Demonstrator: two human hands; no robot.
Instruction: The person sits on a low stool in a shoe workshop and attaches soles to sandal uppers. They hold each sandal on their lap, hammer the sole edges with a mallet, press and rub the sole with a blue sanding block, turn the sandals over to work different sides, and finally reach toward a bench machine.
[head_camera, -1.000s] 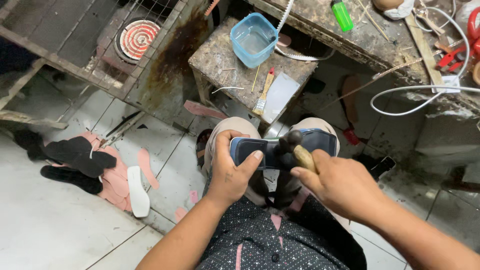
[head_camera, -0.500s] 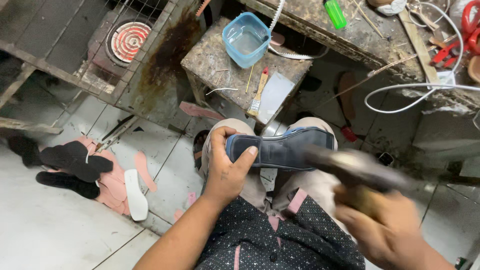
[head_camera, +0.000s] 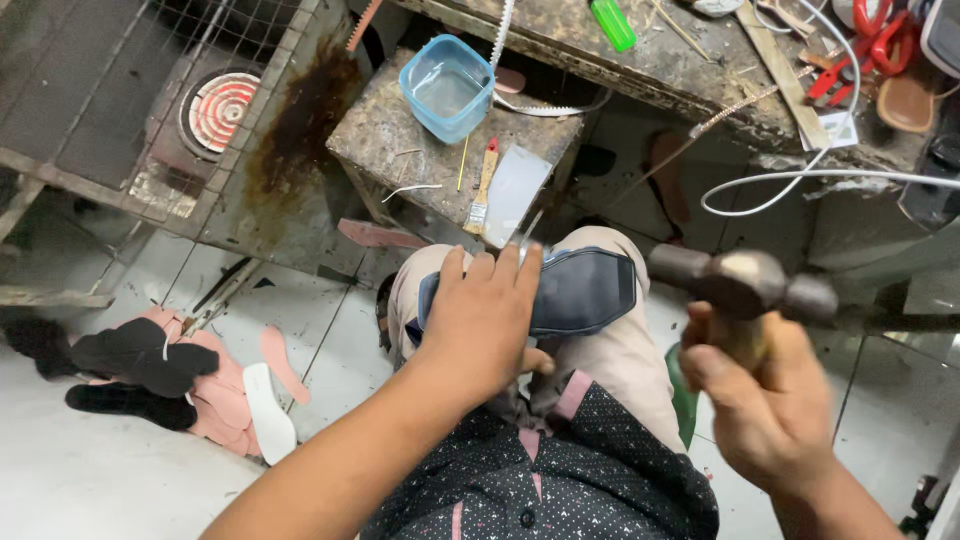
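1. Seen from above, the left hand (head_camera: 482, 322) lies palm-down with fingers spread and pressed over the near end of a dark blue shoe sole (head_camera: 580, 290), pinning it across the person's knees.
2. Sole sits on the lap, on beige trousers (head_camera: 620, 350); its far end sticks out clear to the right of the fingers.
3. Right hand (head_camera: 765, 400) is wrapped tight around the handle of a hammer (head_camera: 740, 282). Hammer head is raised, just right of the sole and apart from it, slightly blurred.
4. Beyond the knees stands a small, stained stool-like block (head_camera: 420, 150). On it: a blue plastic tub (head_camera: 447, 87), a small brush (head_camera: 483, 190) with a red-tipped handle, and a pale flat sheet (head_camera: 515, 190) hanging over the edge.
5. Workbench (head_camera: 680, 70) runs along the top right, cluttered: a green lighter-shaped item (head_camera: 613, 24), a white cable (head_camera: 800, 180) looping down, red-handled tools (head_camera: 870, 40).
6. Far left, behind a wire grid (head_camera: 120, 90), a round coil heater (head_camera: 220, 108).
7. On the white tile floor (head_camera: 90, 470) at left lies a pile of cut insoles (head_camera: 190, 385): black, pink and one white, overlapping.
8. Dark dotted shirt (head_camera: 560, 470) fills the bottom centre.
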